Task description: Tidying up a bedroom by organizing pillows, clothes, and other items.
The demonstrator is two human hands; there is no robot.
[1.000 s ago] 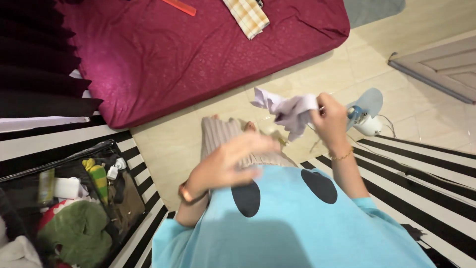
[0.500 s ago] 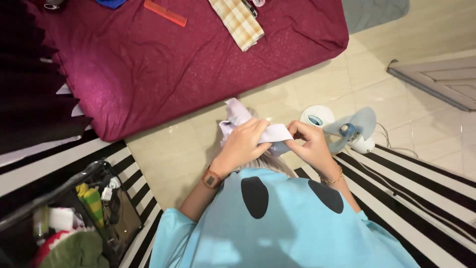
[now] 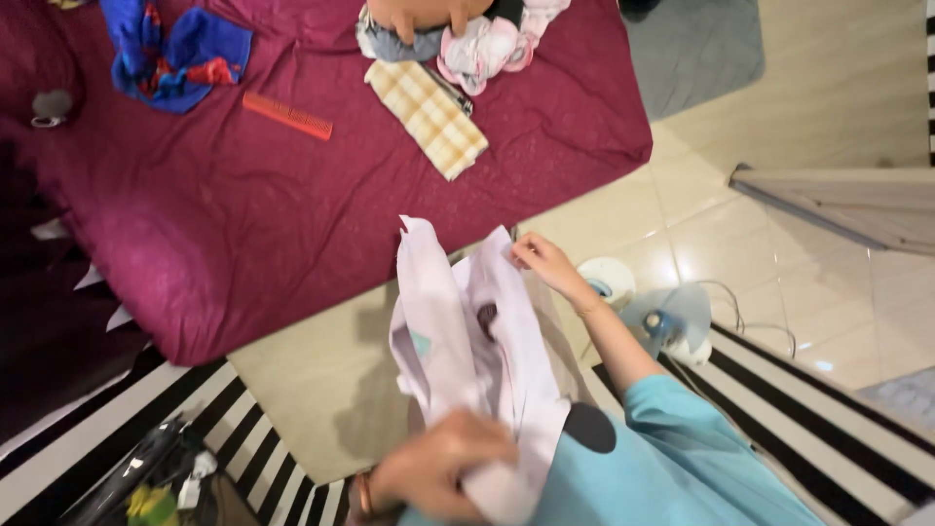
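A pale lilac garment (image 3: 458, 341) is stretched out in front of me above the floor. My left hand (image 3: 443, 472), with a watch at the wrist, grips its lower end close to my blue shirt. My right hand (image 3: 542, 261) pinches its upper edge farther out, near the bed's corner. The garment hangs open between the two hands, with a small dark patch near its middle.
A magenta-covered bed (image 3: 292, 185) carries a yellow checked cloth (image 3: 426, 117), a red comb (image 3: 287, 116), a blue cloth (image 3: 170, 49) and a bundle of clothes (image 3: 467, 39). A small blue fan (image 3: 662, 321) stands on the tile floor. An open bag (image 3: 156, 482) lies at lower left.
The crumpled garment has been pulled out long: my left hand drew back toward my body, my right hand stretched away. The view tilted up, showing more of the bed.
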